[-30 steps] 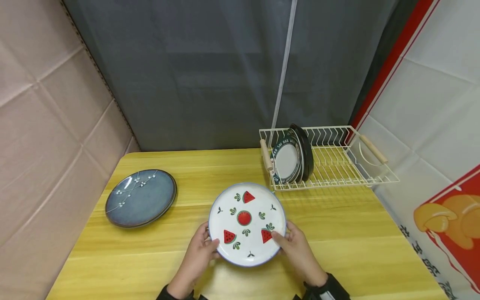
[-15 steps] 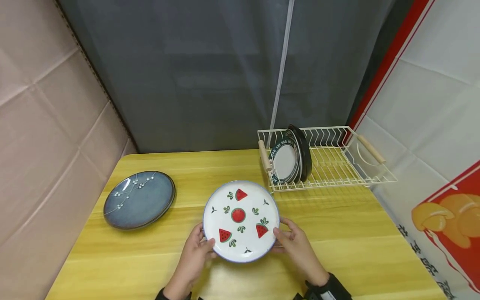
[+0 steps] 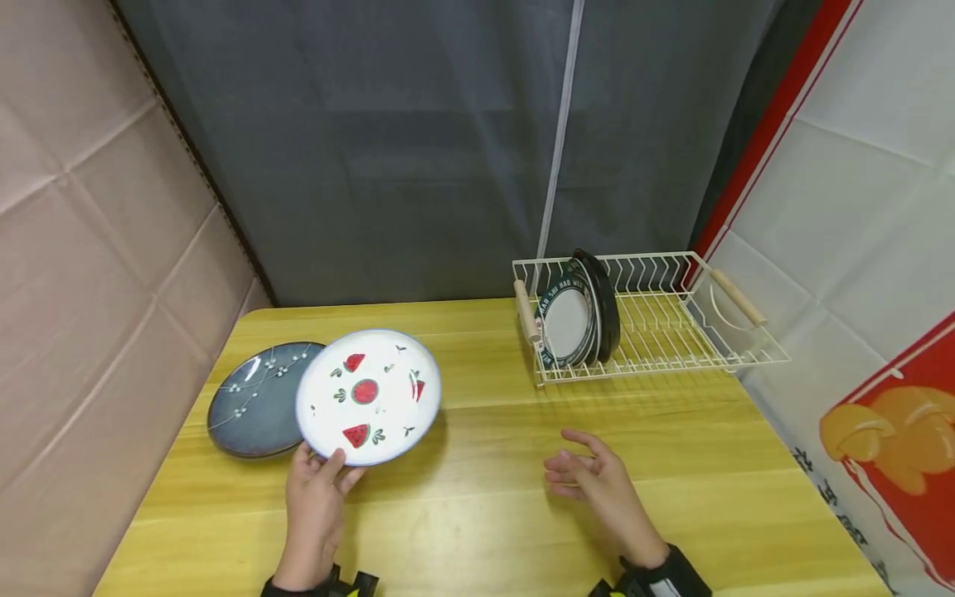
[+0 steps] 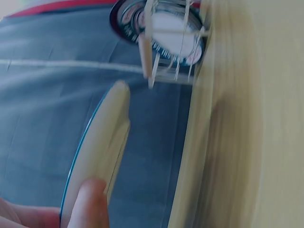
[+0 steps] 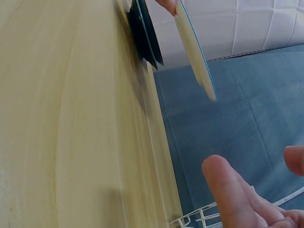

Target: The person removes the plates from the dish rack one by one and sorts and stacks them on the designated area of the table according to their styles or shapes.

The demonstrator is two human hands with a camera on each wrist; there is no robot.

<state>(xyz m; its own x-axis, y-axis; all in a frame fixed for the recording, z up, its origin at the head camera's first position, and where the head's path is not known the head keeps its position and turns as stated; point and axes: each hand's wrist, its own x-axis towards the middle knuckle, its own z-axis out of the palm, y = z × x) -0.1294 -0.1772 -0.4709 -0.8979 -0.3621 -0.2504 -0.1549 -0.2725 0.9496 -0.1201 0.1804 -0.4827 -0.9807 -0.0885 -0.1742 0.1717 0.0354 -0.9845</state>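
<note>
My left hand (image 3: 319, 497) pinches the near rim of a white plate (image 3: 388, 406) with watermelon prints, thumb on top and fingers beneath. That plate hangs above the table and overlaps the right edge of stacked blue-grey plates (image 3: 257, 402) with a white blossom pattern. In the left wrist view the white plate (image 4: 97, 137) appears edge-on, tilted, with a finger against its underside. My right hand (image 3: 600, 489) is over the table on the right, holding nothing, its fingers loosely extended and apart from every plate. The right wrist view has its fingers (image 5: 230, 192) in the foreground.
A cream wire dish rack (image 3: 671, 332) with wooden handles stands at the back right. Several plates, one white with a dark lettered rim (image 3: 569, 322) and a black one (image 3: 608, 307), stand upright in its left end. A grey curtain (image 3: 410, 166) closes off the back.
The white plate has moved left from the middle, up to the blue-grey stack, carried by my left hand alone. My right hand has let go of its rim and stays on the right.
</note>
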